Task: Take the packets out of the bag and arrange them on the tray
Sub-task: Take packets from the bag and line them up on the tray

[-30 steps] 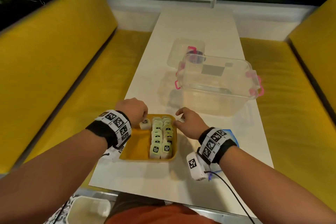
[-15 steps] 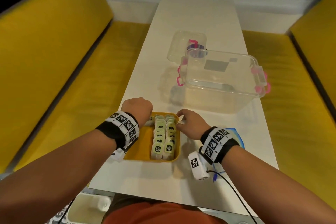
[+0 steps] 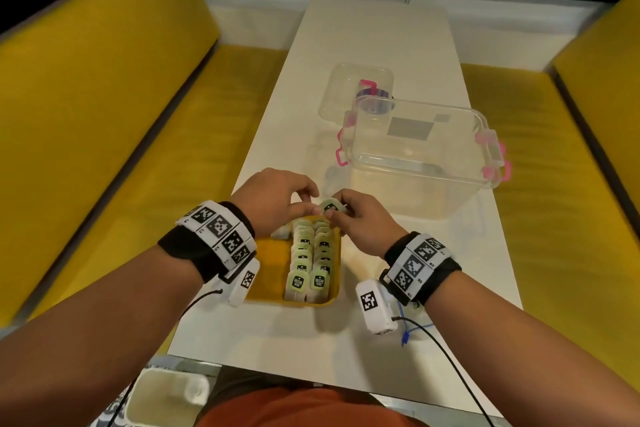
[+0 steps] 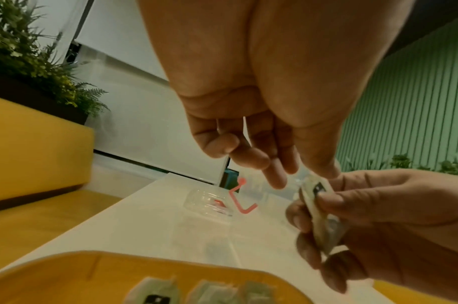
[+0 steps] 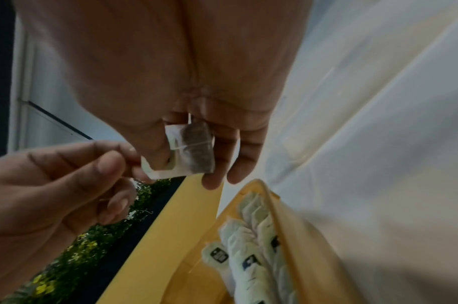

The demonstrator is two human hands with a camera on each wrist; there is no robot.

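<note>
Change: both hands lifted off the tray since 0.5 s ago and met above its far edge; one packet is now up in the air between them, earlier none was raised.
Right hand [image 3: 360,224]: thumb and fingers curled round the packet [image 3: 331,207], gripping it just above the tray's far end. Right wrist view shows the tea bag [image 5: 194,150] against the fingers, paper tag end toward the other hand.
Left hand [image 3: 277,199]: thumb tip and forefinger pinch the packet's near corner; other fingers loosely curled. Earlier it was down at the tray's left side by a lone packet.
Tray [image 3: 268,270]: yellow, on the table [image 3: 374,31] close to the person. Same spot as before.
Packets [image 3: 311,260]: two tidy rows, standing on edge, filling the tray's right half. One loose packet [image 3: 281,232] at the far left, partly hidden by the left hand. Left half otherwise bare yellow.
Tub [image 3: 419,152]: clear, pink latches, beyond the tray on the right. Unmoved.
Lid [image 3: 346,90]: clear, flat on the table behind the tub. Unmoved.
Bag: can't tell; only a scrap of blue-edged plastic under the right wrist.
</note>
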